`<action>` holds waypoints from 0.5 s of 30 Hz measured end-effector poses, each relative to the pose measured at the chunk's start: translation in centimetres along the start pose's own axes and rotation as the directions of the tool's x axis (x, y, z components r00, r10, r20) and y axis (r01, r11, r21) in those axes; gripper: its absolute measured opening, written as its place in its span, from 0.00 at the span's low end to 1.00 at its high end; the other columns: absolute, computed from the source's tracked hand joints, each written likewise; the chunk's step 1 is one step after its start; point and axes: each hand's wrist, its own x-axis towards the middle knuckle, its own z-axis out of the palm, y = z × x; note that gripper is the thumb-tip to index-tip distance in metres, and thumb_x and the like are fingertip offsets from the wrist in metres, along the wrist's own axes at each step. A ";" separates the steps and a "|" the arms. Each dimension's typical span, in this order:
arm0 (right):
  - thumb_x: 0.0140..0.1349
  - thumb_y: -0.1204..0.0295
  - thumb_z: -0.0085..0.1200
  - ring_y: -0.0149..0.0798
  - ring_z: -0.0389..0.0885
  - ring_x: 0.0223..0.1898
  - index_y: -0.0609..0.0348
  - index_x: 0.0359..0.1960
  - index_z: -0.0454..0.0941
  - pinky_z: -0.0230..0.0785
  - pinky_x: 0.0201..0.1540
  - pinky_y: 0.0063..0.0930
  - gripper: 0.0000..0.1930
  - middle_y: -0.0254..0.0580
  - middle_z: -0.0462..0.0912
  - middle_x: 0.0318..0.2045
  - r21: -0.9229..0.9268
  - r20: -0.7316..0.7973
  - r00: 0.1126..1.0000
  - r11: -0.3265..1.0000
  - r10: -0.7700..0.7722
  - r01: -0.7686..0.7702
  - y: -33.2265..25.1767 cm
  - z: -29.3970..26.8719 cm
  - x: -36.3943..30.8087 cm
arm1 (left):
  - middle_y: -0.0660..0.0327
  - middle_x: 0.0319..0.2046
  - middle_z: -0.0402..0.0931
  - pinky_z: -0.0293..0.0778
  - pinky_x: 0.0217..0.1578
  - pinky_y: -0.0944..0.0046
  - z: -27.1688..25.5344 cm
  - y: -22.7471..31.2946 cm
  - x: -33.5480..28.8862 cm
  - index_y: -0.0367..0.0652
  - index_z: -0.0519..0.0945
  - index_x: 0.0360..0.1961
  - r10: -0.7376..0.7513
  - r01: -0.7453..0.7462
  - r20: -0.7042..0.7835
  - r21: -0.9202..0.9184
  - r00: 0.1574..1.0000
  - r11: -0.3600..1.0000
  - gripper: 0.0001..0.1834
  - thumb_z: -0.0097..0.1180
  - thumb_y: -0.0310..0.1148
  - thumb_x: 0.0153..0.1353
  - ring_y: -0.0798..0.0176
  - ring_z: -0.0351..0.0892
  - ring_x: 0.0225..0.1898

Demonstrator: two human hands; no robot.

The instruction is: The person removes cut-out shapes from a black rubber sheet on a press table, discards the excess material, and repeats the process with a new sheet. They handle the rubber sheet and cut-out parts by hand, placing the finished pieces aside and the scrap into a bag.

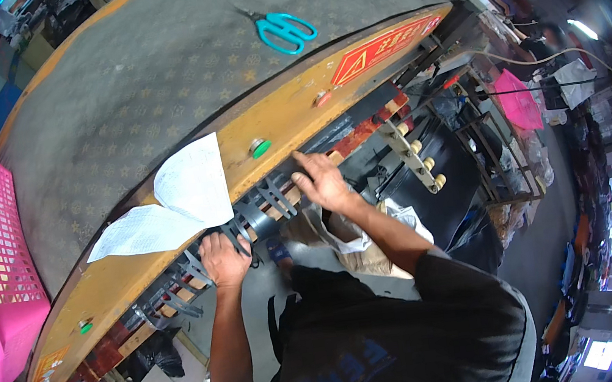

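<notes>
My left hand [224,259] lies with fingers stretched forward among dark curved strips [252,219] along a rail under the yellow machine edge [282,148]. What its fingertips touch is partly hidden. To the right, my right hand [323,181] is spread, thumb apart from the fingers, near the same rail and holding nothing visible. White printed sheets [191,186] hang folded over the yellow edge just beyond my left hand. Between the sheets and my right hand is a green push button [261,147]. Teal-handled scissors [283,32] rest on the grey patterned surface [155,80].
A pink plastic basket [1,259] stands at the far left. A second green button [86,326] and a red warning label [384,50] are on the yellow edge. A bracket with rollers [412,155] juts out at right. Below are a bag [371,255] and black sheets [436,190].
</notes>
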 end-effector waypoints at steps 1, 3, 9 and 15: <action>0.69 0.60 0.62 0.57 0.80 0.52 0.61 0.61 0.82 0.69 0.60 0.51 0.23 0.50 0.84 0.50 -0.093 0.006 0.998 0.994 -0.055 0.055 1.7 0.7 0.0 | 0.49 0.34 0.78 0.72 0.51 0.45 -0.1 -0.1 0.1 0.37 0.81 0.29 -0.018 0.018 0.027 -0.004 0.999 1.000 0.16 0.62 0.42 0.58 0.43 0.77 0.44; 0.69 0.60 0.62 0.54 0.81 0.50 0.56 0.54 0.85 0.68 0.59 0.49 0.17 0.48 0.86 0.45 -0.118 0.026 0.997 0.990 -0.073 0.075 3.9 1.8 -0.4 | 0.49 0.36 0.80 0.72 0.51 0.44 -0.2 0.0 0.2 0.36 0.81 0.31 -0.045 0.045 0.002 -0.002 0.999 0.999 0.16 0.62 0.42 0.58 0.43 0.78 0.44; 0.71 0.59 0.61 0.54 0.82 0.49 0.53 0.53 0.85 0.68 0.58 0.49 0.16 0.46 0.88 0.44 -0.102 0.007 1.000 0.994 -0.024 0.024 4.6 2.5 -0.7 | 0.49 0.36 0.79 0.74 0.49 0.45 -0.5 0.7 0.1 0.37 0.81 0.31 -0.070 0.069 -0.041 -0.027 0.997 0.997 0.15 0.64 0.41 0.57 0.42 0.78 0.45; 0.71 0.59 0.61 0.56 0.82 0.49 0.54 0.55 0.85 0.69 0.58 0.50 0.17 0.50 0.89 0.43 -0.048 0.061 0.994 0.995 0.091 -0.089 4.5 1.7 -1.5 | 0.48 0.37 0.80 0.74 0.51 0.45 -0.7 1.5 -0.7 0.37 0.80 0.31 -0.084 0.081 -0.043 -0.072 0.996 0.994 0.14 0.65 0.39 0.57 0.42 0.78 0.45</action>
